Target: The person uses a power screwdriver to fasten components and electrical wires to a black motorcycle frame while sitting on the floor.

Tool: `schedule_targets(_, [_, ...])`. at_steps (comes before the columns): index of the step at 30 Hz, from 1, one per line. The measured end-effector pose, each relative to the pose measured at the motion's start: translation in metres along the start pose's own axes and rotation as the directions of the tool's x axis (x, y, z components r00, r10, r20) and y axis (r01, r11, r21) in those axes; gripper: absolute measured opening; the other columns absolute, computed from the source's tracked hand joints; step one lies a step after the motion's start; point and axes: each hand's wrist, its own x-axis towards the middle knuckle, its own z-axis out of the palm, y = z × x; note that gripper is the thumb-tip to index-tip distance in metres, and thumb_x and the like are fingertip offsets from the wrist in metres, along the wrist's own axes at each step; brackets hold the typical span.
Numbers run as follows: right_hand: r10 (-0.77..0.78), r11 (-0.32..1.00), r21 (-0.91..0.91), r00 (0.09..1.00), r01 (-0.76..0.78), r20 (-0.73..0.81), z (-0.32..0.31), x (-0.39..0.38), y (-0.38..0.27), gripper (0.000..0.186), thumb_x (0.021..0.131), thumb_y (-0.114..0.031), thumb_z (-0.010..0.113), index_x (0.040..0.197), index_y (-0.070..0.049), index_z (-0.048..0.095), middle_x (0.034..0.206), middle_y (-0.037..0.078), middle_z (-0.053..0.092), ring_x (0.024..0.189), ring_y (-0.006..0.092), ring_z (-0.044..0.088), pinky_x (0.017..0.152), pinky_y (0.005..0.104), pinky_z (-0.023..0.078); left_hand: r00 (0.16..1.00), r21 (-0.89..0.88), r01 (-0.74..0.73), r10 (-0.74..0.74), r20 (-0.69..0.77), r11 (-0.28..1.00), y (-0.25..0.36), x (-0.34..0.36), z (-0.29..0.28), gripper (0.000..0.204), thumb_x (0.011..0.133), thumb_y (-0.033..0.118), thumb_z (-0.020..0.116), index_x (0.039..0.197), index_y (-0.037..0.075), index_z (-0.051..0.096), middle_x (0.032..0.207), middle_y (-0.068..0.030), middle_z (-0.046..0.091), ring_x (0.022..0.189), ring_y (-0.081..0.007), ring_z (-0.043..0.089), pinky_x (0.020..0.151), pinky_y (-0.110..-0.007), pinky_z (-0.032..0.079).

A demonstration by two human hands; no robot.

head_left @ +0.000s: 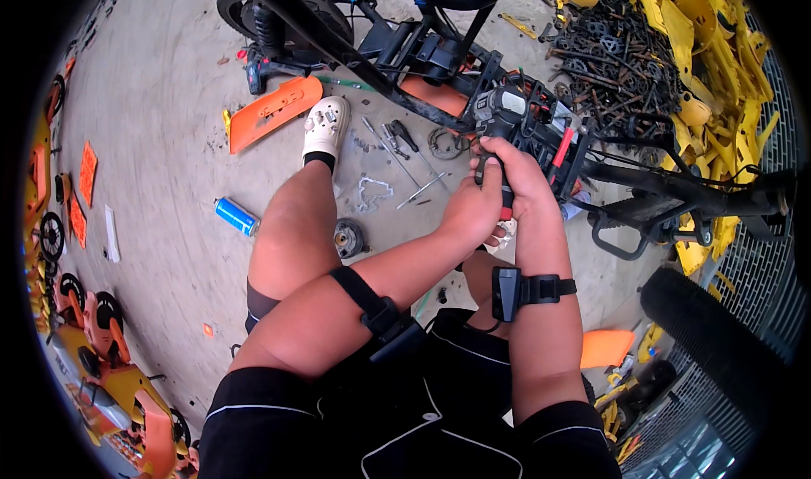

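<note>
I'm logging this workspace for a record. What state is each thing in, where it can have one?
Left hand: closed around the power tool
Right hand: closed around the power tool
Power tool: held in both hands; whether it is running can't be told
Blue can: lying on its side
Screwdriver: lying down
White clog: worn
Black armbands: fastened

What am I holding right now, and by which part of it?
A grey and black power tool, held by its handle, with your left hand and right hand both closed around it.
</note>
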Motion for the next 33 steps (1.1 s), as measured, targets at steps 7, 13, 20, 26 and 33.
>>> schedule_targets(7, [-0.017, 1.000, -0.009, 1.000, 0.017, 0.005, 0.0008, 0.0037, -0.0008, 0.031, 0.089, -0.029, 0.071, 0.102, -0.001, 0.070, 0.089, 0.009, 0.069, 0.081, 0.0201, 0.066, 0.076, 0.0339, 0.055, 1.000, -0.015, 0.028, -0.028, 0.008, 0.999, 0.0045, -0.0002, -0.0015, 0.074, 0.100, 0.066, 0.035, 0.129, -0.001, 0.044, 0.095, -0.0137, 0.062, 0.060, -0.0225, 0.066, 0.049, -0.034, 0.056])
schedule_targets(13, [-0.028, 1.000, -0.004, 1.000, 0.028, 0.007, -0.0025, 0.0068, -0.0014, 0.028, 0.088, -0.029, 0.073, 0.098, -0.003, 0.068, 0.087, 0.010, 0.070, 0.077, 0.0200, 0.067, 0.071, 0.0336, 0.055, 0.999, -0.019, 0.027, -0.027, 0.019, 0.999, 0.0037, 0.0026, -0.0001, 0.076, 0.099, 0.067, 0.036, 0.129, -0.003, 0.043, 0.095, -0.0139, 0.062, 0.059, -0.0222, 0.064, 0.048, -0.034, 0.054])
schedule_targets(20, [-0.025, 1.000, -0.003, 1.000, 0.026, 0.004, -0.0015, 0.0042, -0.0028, 0.028, 0.088, -0.028, 0.072, 0.098, -0.002, 0.068, 0.086, 0.010, 0.069, 0.076, 0.0198, 0.066, 0.070, 0.0337, 0.055, 1.000, -0.033, 0.017, -0.017, 0.022, 0.999, 0.0013, 0.0047, 0.0009, 0.076, 0.099, 0.067, 0.035, 0.129, -0.002, 0.044, 0.093, -0.0132, 0.062, 0.058, -0.0221, 0.063, 0.047, -0.034, 0.054])
schedule_targets(26, [-0.029, 1.000, -0.003, 0.999, 0.029, 0.014, -0.0010, 0.0027, -0.0017, 0.031, 0.090, -0.028, 0.071, 0.103, 0.000, 0.069, 0.089, 0.009, 0.069, 0.080, 0.0197, 0.066, 0.075, 0.0338, 0.055, 1.000, -0.027, 0.010, -0.009, 0.023, 1.000, 0.0003, 0.0043, 0.0005, 0.072, 0.100, 0.066, 0.035, 0.125, -0.001, 0.045, 0.091, -0.0119, 0.062, 0.058, -0.0215, 0.063, 0.047, -0.033, 0.054])
schedule_targets(33, [-0.025, 1.000, 0.005, 0.999, 0.025, 0.037, -0.0041, 0.0067, 0.0023, 0.033, 0.090, -0.028, 0.070, 0.107, 0.001, 0.070, 0.090, 0.009, 0.068, 0.082, 0.0196, 0.065, 0.076, 0.0338, 0.055, 1.000, -0.024, 0.018, -0.017, 0.016, 1.000, 0.0000, 0.0038, 0.0005, 0.070, 0.100, 0.066, 0.034, 0.123, 0.001, 0.046, 0.090, -0.0103, 0.062, 0.058, -0.0205, 0.063, 0.048, -0.033, 0.054])
